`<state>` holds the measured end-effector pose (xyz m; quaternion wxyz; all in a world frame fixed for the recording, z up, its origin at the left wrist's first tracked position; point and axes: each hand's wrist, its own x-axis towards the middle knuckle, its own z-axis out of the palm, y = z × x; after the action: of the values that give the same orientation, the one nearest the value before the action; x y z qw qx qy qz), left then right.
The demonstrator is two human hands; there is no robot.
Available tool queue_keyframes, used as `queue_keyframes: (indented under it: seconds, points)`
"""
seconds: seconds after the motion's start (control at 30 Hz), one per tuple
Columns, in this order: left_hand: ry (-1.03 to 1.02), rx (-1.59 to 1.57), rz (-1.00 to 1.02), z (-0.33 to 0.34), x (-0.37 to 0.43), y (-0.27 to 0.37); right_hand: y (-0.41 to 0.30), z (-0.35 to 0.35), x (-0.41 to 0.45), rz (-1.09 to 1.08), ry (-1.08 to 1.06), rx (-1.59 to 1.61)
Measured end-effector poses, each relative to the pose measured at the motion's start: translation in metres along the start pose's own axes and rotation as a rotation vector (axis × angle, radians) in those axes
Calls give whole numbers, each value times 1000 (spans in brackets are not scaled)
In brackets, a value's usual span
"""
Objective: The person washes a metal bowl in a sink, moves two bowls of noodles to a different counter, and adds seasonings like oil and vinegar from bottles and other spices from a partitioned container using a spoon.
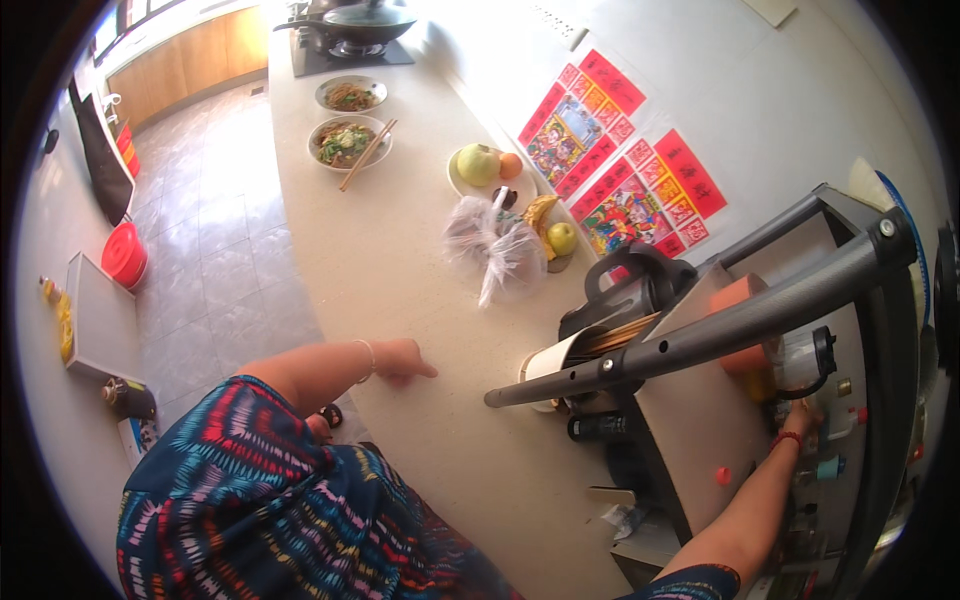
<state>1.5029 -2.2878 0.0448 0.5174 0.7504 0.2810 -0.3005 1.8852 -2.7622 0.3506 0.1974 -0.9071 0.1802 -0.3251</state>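
Observation:
My left hand (405,360), with a light bracelet at the wrist, is at the countertop (390,300) near its left edge, index finger extended, the others partly curled and nothing visible in it. Far to the right, my right hand (802,420) reaches into a black-framed rack (697,330), beside a clear jug (802,364) with a dark handle; its fingers are partly hidden, so its hold is unclear. Glass jars and small bottles stand around that hand. A knotted plastic bag (495,247) lies on the counter beyond my left hand, by a banana (538,217) and a green apple (562,238).
Two bowls of noodles, the nearer one (349,144) with chopsticks (367,156) across it, stand towards the stove (352,56), which holds a lidded pan (367,26). A fruit plate (454,174), a chopstick holder (551,366) and a black kettle (622,292) are also on the counter.

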Motion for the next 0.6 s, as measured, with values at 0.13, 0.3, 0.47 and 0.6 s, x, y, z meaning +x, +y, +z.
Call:
queue_keyframes:
  seconds: [0.13,0.3,0.47,0.6]
  points:
    - [-12,86,47,2,8,-5,38,0,24,-74,73,155]
    - [-2,39,51,4,10,-15,33,-25,3,-38,-95,491]
    - [-66,130,108,-15,3,-34,-23,-101,-119,-91,-258,607]
    - [-137,124,154,-53,0,-53,-62,-149,-229,-265,-185,677]
